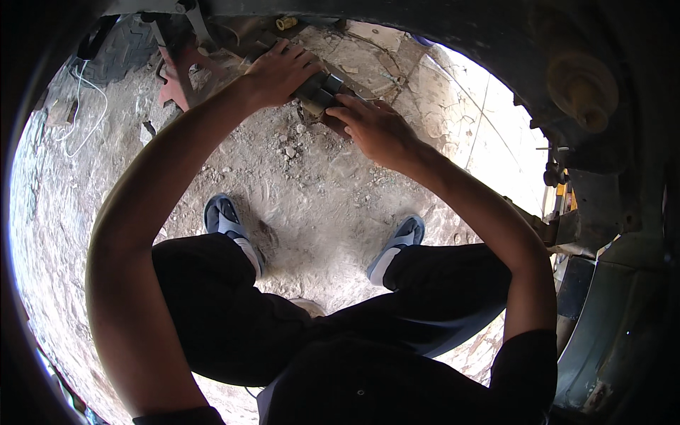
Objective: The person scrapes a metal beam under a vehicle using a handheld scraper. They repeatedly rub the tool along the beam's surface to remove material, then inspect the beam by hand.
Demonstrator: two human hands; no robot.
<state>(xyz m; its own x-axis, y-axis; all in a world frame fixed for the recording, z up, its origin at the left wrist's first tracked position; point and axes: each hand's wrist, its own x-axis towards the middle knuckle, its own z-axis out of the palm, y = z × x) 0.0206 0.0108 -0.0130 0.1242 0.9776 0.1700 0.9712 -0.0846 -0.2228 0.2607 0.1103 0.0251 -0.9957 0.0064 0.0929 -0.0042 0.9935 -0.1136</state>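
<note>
A dark metal part [320,91] with rounded, block-like sections lies slantwise over the ground at the far middle, one edge brownish. Over its upper left end my left hand [282,71] is laid, fingers bent across the top and its thumb hidden. My right hand [377,129] grips the lower right end, with the fingertips against the dark metal. Both hands touch the part, which covers some of their fingers. What its underside rests on cannot be seen. Beyond it lies a small brass-coloured fitting [286,23].
A reddish metal stand [177,78] stands left of my left hand, near a dark tyre [127,53]. A white cord [105,106] loops on the rough ground. Dark vehicle parts, one with a rounded end [584,88], hang at the upper right. My sandalled feet are below.
</note>
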